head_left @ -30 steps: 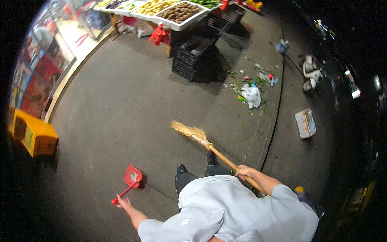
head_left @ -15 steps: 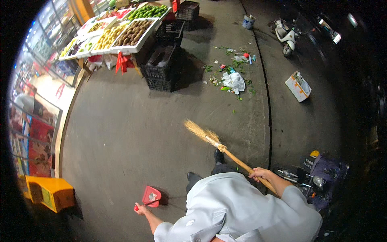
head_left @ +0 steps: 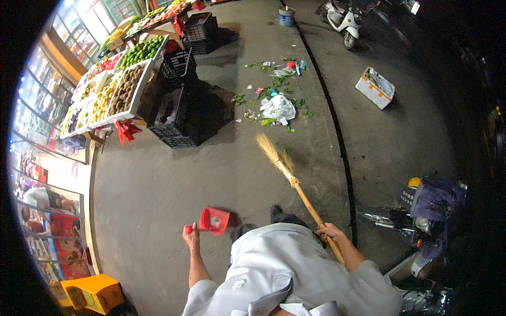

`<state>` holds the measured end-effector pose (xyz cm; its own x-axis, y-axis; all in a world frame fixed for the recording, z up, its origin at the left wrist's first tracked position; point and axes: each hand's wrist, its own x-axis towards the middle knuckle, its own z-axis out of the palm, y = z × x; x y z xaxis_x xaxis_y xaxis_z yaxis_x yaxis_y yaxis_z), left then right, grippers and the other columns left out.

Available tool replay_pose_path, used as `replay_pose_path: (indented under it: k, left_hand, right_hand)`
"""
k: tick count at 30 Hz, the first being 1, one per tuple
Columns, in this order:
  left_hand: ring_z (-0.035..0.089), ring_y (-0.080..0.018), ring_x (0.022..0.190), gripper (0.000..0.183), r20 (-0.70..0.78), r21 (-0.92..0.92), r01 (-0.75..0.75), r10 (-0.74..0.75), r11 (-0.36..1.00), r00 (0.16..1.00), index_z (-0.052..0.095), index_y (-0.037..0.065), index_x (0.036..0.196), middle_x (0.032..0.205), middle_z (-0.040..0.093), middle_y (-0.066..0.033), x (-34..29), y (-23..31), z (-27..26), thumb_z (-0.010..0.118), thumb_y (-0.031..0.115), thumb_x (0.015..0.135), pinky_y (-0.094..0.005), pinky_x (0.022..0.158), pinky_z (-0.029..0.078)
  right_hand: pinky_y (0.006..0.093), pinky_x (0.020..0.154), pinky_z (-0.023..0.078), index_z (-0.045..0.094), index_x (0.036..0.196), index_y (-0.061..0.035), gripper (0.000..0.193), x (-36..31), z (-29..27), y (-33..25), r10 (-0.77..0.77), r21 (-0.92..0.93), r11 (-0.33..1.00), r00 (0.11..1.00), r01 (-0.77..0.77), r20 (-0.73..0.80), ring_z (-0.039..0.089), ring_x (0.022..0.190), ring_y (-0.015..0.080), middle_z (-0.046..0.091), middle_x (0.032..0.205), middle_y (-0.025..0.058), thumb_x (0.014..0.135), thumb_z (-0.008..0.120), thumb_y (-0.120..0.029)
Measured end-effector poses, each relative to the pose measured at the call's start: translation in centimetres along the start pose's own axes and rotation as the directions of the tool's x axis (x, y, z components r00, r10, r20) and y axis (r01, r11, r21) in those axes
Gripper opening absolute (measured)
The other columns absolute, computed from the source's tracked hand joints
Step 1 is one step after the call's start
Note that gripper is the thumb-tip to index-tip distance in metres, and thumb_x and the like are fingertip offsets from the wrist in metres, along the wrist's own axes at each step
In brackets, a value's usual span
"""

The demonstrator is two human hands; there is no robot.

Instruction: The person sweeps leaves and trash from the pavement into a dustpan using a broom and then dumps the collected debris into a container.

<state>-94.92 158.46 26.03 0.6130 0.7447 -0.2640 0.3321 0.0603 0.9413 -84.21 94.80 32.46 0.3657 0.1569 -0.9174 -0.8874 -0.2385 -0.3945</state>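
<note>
Right here, the left hand (head_left: 193, 239) is curled around the end of a red handle, and that handle runs rightward, nearly crosswise, to the red dustpan (head_left: 214, 220), out in front and left of the body, with a small pale patch showing inside it. Over to the right hand (head_left: 330, 231), fingers wrapped around the wooden shaft of the broom (head_left: 307, 203)! Its long axis slants forward and leftward, straw bristles leading, pointing away from the body; whether they touch the floor, I cannot tell. Off at lower left sits a yellow box (head_left: 94, 294), its contents hidden. Up ahead beyond the bristles, a white plastic bag (head_left: 278, 107) lies among green leafy scraps (head_left: 282, 80). To the right, an open white box (head_left: 375, 87) holds something pale. Across on the left, black crates (head_left: 174, 118) stand beside a counter carrying white trays: brown fruit (head_left: 126, 90), yellow fruit (head_left: 104, 100), green fruit (head_left: 140, 52). Farther out, there's a bucket (head_left: 286, 17) and a white scooter (head_left: 342, 22).
</note>
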Motion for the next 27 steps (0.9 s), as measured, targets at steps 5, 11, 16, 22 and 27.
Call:
replay_pose_path:
  k: [5,11,16,22,27]
  left_hand:
    - [0.051,-0.01,0.057,0.024,0.164,0.209,-0.166,0.133,0.964,0.978,0.059,0.004,0.084,0.065,0.057,-0.0016,7.2,5.0,13.0,0.07,0.024,0.09,-0.0271,0.053,0.043]
    - [0.054,-0.0131,0.063,0.025,0.306,0.18,-0.283,0.219,0.942,0.926,0.065,0.002,0.088,0.068,0.06,-0.0034,13.8,12.9,29.3,0.073,0.026,0.087,-0.0303,0.06,0.047]
    - [0.059,-0.0217,0.071,0.032,0.346,0.239,-0.293,0.2,0.926,0.917,0.065,0.001,0.093,0.077,0.065,-0.0126,20.2,17.1,42.0,0.074,0.031,0.086,-0.0345,0.072,0.049]
    - [0.055,-0.0161,0.069,0.031,0.292,0.151,-0.171,0.121,0.974,0.949,0.066,0.003,0.091,0.073,0.063,-0.0062,29.0,18.6,56.0,0.074,0.033,0.086,-0.0316,0.068,0.048]
    - [0.057,-0.0187,0.071,0.035,0.228,0.239,-0.13,0.075,0.962,0.971,0.068,0.004,0.094,0.076,0.065,-0.0109,33.7,21.2,64.7,0.077,0.036,0.085,-0.0338,0.071,0.049]
  right_hand:
    - [0.0323,0.042,0.043,0.054,0.104,-0.0091,0.032,0.7,-3.6,-1.3,-0.067,0.127,0.989,0.995,0.076,-0.073,0.052,0.048,0.0131,0.057,0.067,0.0023,0.083,0.078,-0.013]
    - [0.0327,0.043,0.045,0.054,0.1,-0.007,0.028,2.8,-7.0,-7.4,-0.143,0.288,0.939,0.974,0.189,-0.174,0.055,0.05,0.0147,0.055,0.067,0.0027,0.085,0.076,-0.013]
    - [0.0317,0.042,0.046,0.054,0.1,-0.0102,0.024,5.7,-11.1,-17.3,-0.175,0.251,0.937,0.948,0.243,-0.265,0.054,0.049,0.0142,0.055,0.069,0.0026,0.087,0.073,-0.016]
    - [0.0332,0.043,0.047,0.054,0.103,-0.0097,0.025,13.2,-17.8,-31.4,-0.212,0.2,0.931,0.897,0.306,-0.388,0.054,0.051,0.0147,0.055,0.071,0.0034,0.088,0.071,-0.019]
    - [0.0334,0.042,0.046,0.054,0.106,-0.0095,0.027,18.0,-22.1,-45.8,-0.132,0.124,0.969,0.87,0.215,-0.475,0.054,0.049,0.0157,0.055,0.07,0.0045,0.087,0.071,-0.019]
